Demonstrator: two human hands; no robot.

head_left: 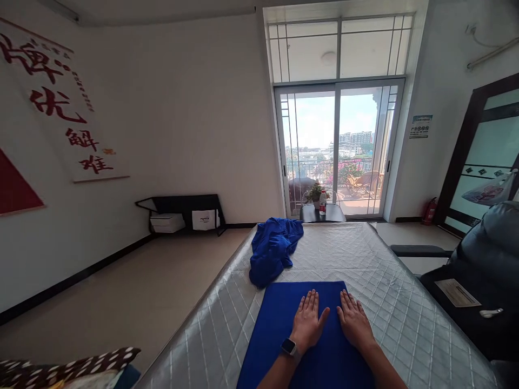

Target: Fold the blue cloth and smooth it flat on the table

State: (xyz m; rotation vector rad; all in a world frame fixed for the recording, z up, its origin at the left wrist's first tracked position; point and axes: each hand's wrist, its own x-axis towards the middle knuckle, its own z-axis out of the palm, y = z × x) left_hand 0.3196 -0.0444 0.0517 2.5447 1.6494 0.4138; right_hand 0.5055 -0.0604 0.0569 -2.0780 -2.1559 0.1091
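Note:
A flat blue cloth (279,329) with straight edges lies on the quilted, silver-grey covered table before me. My left hand (308,321) rests palm down on its middle, fingers stretched forward and thumb out to the right; a smartwatch (289,347) is on that wrist. My right hand (355,320) lies flat near the cloth's right edge, with fingers extended and thumb toward the left. Neither hand holds anything. Just beyond the cloth's far left corner, a crumpled blue cloth (273,248) sits in a loose heap.
The quilted table cover (405,308) stretches around the cloth. Past its far end stands a black chair (334,213) bearing a plant (316,193) and a bottle (323,202). A black armchair (498,254) is at right. Patterned fabric (101,362) shows at lower left.

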